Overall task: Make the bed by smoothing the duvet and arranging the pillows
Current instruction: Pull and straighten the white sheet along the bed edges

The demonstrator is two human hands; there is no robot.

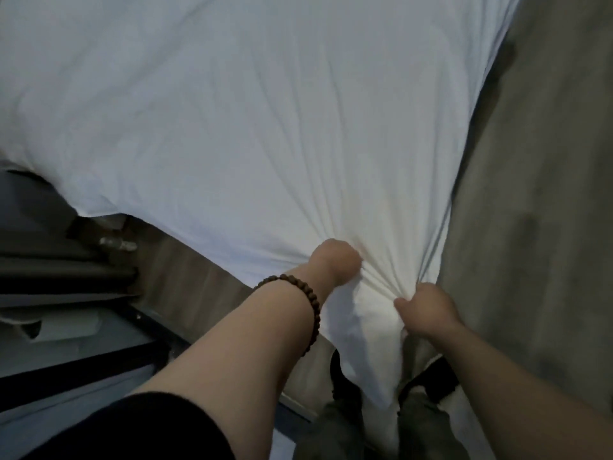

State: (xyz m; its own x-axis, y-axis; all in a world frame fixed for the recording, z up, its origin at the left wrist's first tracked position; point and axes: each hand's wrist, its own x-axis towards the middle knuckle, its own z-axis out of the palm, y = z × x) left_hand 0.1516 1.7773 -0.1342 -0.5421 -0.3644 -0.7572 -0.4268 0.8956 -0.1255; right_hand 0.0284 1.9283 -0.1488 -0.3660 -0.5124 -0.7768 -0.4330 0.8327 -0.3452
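Note:
A white duvet (pixel 265 121) fills most of the view and spreads away from me over the bed. Its near corner hangs down between my legs. My left hand (pixel 335 260), with a brown bead bracelet on the wrist, is shut on a bunch of the fabric near that corner. My right hand (pixel 428 310) grips the duvet's right edge a little nearer to me. Creases fan out from both grips across the cloth. No pillow can be made out.
A grey surface (pixel 537 194) runs along the right of the duvet. On the left are a wood-look floor strip (pixel 185 277), dark furniture with shelves (pixel 66 270) and a dark-framed glass panel (pixel 99 343). My trouser legs (pixel 335 426) stand below.

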